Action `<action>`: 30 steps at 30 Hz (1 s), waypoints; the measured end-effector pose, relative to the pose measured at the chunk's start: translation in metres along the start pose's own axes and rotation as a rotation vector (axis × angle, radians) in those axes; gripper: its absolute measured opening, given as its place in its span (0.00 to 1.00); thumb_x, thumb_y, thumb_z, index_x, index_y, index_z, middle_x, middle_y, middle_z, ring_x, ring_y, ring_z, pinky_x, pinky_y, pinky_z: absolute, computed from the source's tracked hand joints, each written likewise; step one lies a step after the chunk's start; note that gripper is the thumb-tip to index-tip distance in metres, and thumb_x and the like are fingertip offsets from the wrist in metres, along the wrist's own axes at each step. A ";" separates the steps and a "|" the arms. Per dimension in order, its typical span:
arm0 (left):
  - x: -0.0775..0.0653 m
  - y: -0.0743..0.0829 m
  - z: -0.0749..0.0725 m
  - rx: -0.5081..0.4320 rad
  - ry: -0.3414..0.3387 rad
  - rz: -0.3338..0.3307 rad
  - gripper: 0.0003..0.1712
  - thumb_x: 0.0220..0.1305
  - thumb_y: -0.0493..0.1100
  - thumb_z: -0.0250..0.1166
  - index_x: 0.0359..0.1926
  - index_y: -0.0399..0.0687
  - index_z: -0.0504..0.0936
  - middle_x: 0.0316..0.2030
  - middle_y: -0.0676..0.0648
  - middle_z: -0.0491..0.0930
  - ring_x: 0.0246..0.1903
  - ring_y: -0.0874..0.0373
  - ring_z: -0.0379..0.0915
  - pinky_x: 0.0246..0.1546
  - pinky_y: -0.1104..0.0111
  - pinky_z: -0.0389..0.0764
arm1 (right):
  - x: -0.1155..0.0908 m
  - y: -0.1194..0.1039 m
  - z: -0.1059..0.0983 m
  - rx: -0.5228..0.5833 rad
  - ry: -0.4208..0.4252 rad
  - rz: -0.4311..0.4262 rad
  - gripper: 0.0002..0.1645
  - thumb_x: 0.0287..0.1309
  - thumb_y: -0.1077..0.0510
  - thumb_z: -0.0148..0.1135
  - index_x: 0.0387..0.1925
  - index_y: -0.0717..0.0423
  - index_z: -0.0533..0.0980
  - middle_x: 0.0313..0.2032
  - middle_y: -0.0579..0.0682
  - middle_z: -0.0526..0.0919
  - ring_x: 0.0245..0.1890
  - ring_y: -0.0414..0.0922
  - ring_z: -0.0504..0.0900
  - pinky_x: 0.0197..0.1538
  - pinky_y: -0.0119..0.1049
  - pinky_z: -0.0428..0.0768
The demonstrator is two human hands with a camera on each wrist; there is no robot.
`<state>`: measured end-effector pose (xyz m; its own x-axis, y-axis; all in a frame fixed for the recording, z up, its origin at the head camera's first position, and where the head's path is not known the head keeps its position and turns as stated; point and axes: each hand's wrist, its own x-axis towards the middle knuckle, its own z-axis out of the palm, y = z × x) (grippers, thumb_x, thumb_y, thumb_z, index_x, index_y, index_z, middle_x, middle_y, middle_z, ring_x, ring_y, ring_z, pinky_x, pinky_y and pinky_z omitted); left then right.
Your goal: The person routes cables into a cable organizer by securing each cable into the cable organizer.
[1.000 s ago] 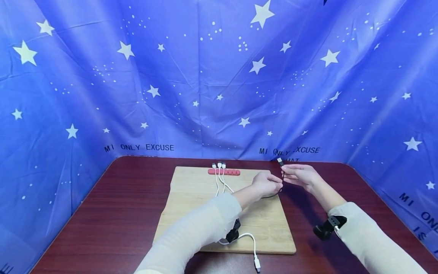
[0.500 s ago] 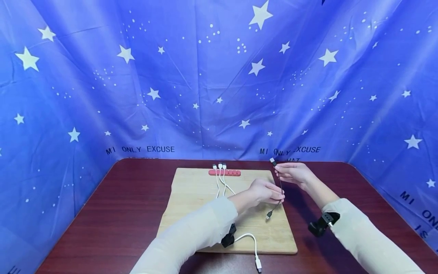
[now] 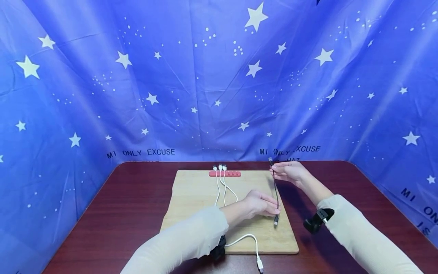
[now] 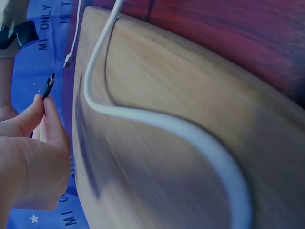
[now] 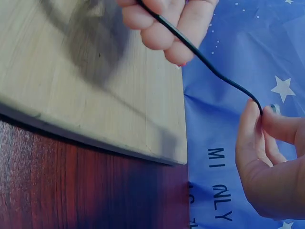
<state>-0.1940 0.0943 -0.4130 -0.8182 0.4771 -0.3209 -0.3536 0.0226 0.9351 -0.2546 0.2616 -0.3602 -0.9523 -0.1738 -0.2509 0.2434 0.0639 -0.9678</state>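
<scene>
running straighter than before, the black cable (image 3: 275, 189) is pinched by right hand (image 3: 291, 173) at 12 o'clock, left hand (image 3: 258, 203) at 6; straightening seems nearly done.

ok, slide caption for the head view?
Both hands hold a black cable near its ends; three white cables run through a red clip on a board.

Right hand (image 3: 291, 173) pinches black cable (image 3: 275, 190) just below its upper plug; left hand (image 3: 259, 203) pinches it near the lower plug, over wooden board (image 3: 191, 192); cable nearly straight between them; red clip (image 3: 234, 174) at board's far edge holds three white cables (image 3: 217, 186); dark red bench (image 3: 113, 213) beneath; starry blue curtain (image 3: 195, 83) behind.
</scene>
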 end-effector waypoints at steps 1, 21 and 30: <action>-0.001 -0.001 -0.001 -0.008 0.005 -0.003 0.17 0.51 0.18 0.63 0.45 0.24 0.81 0.44 0.28 0.82 0.45 0.44 0.83 0.46 0.60 0.86 | 0.001 0.001 0.000 -0.004 -0.003 0.003 0.32 0.63 0.68 0.55 0.63 0.80 0.57 0.28 0.40 0.86 0.33 0.33 0.85 0.42 0.27 0.86; -0.015 -0.005 -0.021 -0.001 0.025 -0.029 0.17 0.51 0.19 0.63 0.44 0.25 0.81 0.43 0.29 0.83 0.43 0.45 0.85 0.46 0.58 0.87 | 0.015 0.000 0.010 0.127 -0.180 0.141 0.29 0.63 0.73 0.50 0.64 0.76 0.56 0.27 0.43 0.85 0.32 0.35 0.83 0.41 0.26 0.85; -0.018 0.006 -0.031 0.070 0.018 -0.007 0.16 0.52 0.20 0.64 0.44 0.25 0.81 0.42 0.30 0.84 0.41 0.45 0.85 0.45 0.60 0.87 | 0.021 -0.001 0.011 0.181 -0.205 0.134 0.10 0.64 0.71 0.51 0.42 0.60 0.76 0.27 0.43 0.86 0.31 0.34 0.84 0.41 0.26 0.85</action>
<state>-0.1960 0.0587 -0.4063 -0.8240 0.4612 -0.3291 -0.3268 0.0876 0.9410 -0.2727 0.2469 -0.3647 -0.8569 -0.3715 -0.3574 0.4108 -0.0734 -0.9087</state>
